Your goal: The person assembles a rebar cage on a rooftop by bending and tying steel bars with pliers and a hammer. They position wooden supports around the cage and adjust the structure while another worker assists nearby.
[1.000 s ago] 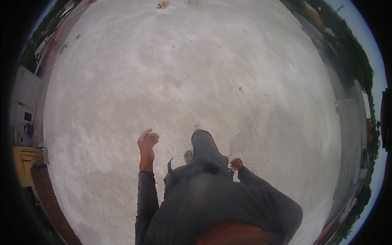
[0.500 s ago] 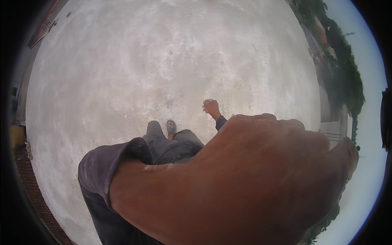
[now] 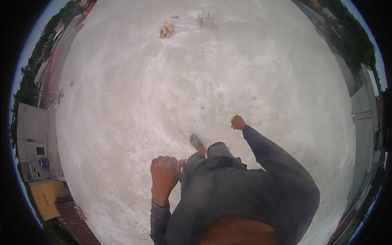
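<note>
My left hand (image 3: 165, 173) hangs in front of my left side, curled into a fist with the thumb along its right edge. Nothing shows sticking out of it. Farther forward and to the right, my right hand (image 3: 237, 122) is at the end of a bent, dark-sleeved arm. Its fingers are curled in, and no object can be seen in them. Both hands are apart from anything else, over pale concrete (image 3: 134, 98). One foot in a grey open-toed sandal (image 3: 196, 141) shows between the hands, beside my dark trousers (image 3: 220, 151).
Far ahead lies a small pile of tan brick-like blocks (image 3: 166, 30). Thin dark rods (image 3: 205, 19) stand upright beside it. Along the left edge are a yellow wall (image 3: 47, 198), reddish brickwork (image 3: 75, 220) and a blue barrel (image 3: 44, 163). Trees (image 3: 347, 32) and low walls border the right.
My left hand has swung down from close before the camera to my left side. The view has tilted forward, bringing the blocks and rods in. A different foot shows ahead.
</note>
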The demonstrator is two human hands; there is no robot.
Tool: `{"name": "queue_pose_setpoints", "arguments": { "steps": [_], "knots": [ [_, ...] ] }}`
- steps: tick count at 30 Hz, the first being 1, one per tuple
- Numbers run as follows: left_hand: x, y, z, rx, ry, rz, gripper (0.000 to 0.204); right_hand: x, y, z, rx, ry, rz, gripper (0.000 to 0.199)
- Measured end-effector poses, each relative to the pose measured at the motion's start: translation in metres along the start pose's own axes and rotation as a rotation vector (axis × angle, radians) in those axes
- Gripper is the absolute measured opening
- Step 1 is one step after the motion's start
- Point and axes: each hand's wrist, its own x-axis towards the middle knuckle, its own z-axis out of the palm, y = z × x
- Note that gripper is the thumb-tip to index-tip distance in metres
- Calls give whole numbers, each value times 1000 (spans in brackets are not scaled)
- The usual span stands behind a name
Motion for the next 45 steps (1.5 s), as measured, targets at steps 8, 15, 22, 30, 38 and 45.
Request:
{"name": "queue_pose_setpoints", "arguments": {
  "steps": [8, 15, 22, 30, 38, 45],
  "knots": [
    [242, -97, -53, -296, -41, 273, 25, 50, -5, -30, 1018, -166, 1075, 25],
    [529, -208, -147, -197, 34, 164, 32, 348, -33, -159, 903, -212, 863, 25],
    [693, -353, -253, -305, -42, -211, 33, 817, -50, -427, 238, 270, 38, 43],
    [937, -489, -301, -366, -190, -263, 43, 1144, -154, -639, 431, 590, -85, 31],
    [1184, -683, -457, -153, -119, -123, 41, 1163, -170, -602, 661, -58, 558, 31],
    [1436, -814, -540, -108, -38, -83, 40, 1228, -134, -672, 942, -199, 1053, 27]
  ]
}}
